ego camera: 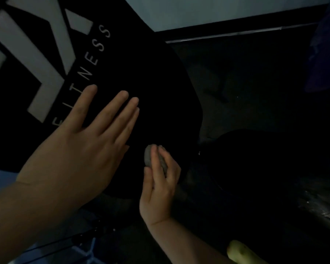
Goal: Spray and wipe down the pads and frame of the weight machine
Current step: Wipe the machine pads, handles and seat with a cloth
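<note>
We count one large black pad (156, 88), a second dark rounded pad (255, 159) lower right, two hands and one small grey cloth (148, 156). The large pad fills the upper left and middle of the view; it is matte black, with a curved right edge, a pale blocky logo (36, 54) and the word FITNESS in thin pale letters. Our left hand (80, 147) lies flat on it, fingers straight and slightly spread, holding nothing. Our right hand (158, 187) sits just below and beside it, fingers curled round the balled cloth, which is pressed against the pad's lower edge. The room is very dim: a dark floor (255, 82), a pale wall (217, 10) with a dark baseboard along the top, and something yellowish (242, 252) at the bottom edge that we cannot identify.
</note>
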Tool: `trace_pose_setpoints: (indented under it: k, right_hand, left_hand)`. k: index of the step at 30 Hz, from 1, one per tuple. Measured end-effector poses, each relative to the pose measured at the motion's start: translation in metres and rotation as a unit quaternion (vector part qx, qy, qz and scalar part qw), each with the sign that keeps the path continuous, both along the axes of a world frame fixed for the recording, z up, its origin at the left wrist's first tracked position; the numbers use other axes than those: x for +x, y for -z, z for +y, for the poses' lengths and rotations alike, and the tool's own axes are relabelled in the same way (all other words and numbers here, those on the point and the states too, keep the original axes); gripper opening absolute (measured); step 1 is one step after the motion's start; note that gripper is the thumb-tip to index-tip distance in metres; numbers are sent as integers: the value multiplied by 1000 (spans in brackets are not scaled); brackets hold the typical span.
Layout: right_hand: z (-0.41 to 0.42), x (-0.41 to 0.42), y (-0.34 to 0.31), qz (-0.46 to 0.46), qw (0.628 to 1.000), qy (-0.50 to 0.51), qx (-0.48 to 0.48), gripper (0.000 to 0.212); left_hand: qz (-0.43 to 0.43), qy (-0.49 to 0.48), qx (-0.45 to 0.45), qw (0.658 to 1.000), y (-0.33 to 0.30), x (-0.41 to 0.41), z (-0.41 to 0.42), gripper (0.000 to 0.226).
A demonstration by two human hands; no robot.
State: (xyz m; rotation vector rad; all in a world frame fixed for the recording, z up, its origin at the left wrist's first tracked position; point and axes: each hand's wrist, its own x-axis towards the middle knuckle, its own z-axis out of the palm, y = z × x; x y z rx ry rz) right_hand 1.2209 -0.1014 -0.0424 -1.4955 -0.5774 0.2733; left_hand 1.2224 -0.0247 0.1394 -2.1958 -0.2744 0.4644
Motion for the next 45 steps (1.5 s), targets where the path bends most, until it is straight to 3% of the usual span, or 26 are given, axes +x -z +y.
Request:
trace_pose_setpoints:
  k: [2,5,11,15,20,23,25,28,31,33,34,36,37,39,42,45]
  right_hand:
    - [5,4,28,53,995,48,-67,38]
    - [9,17,57,204,960,89,-171,42]
    - [61,97,84,393,897,100,-177,36]
    - [98,155,82,414,896,75,-144,39]
    - [47,76,74,395,907,94,-115,36]
    - [60,91,73,465,867,107,-148,32]
    - [75,119,44,509,850,73,-110,34]
    - [87,125,-38,416,908,38,25,32]
    - [75,106,-90,261,957,-49,116,29]
    - [69,104,-75,185,976,-48,104,29]
    - [70,110,-58,177,981,-31,73,28]
    - [80,130,-47,291,955,-43,-27,28]
    - [86,138,-55,371,925,-50,-61,31]
    - [101,151,-98,421,906,-36,-37,33]
    - [108,141,-200,238,959,-62,140,29]
    - [110,125,-227,22,975,-127,179,37]
  left_hand:
    - [3,-9,-19,1000,14,-2,3,61]
    - [10,23,1,1000,22,-1,1,63]
    - [-63,6,-81,995,34,-1,7,58]
    - [-53,0,-82,995,33,3,6,61]
    - [-44,-18,-86,995,28,2,4,62]
    - [-25,-16,-84,996,22,4,1,61]
    - [17,-48,-84,995,14,7,-5,60]
    - [130,-58,-43,989,4,15,-13,63]
    - [244,-139,-133,951,-18,26,-24,65]
    - [194,-110,-142,964,-44,15,-15,62]
    - [130,-31,-140,981,-57,1,-6,58]
    - [63,-14,-134,989,-96,-17,5,55]
    - [60,-31,-124,990,-115,-18,11,57]
    - [36,-1,-82,996,-153,-18,25,58]
    - [-22,-25,-39,999,-197,-11,37,60]
    - [-67,-57,-13,996,-222,-9,37,62]
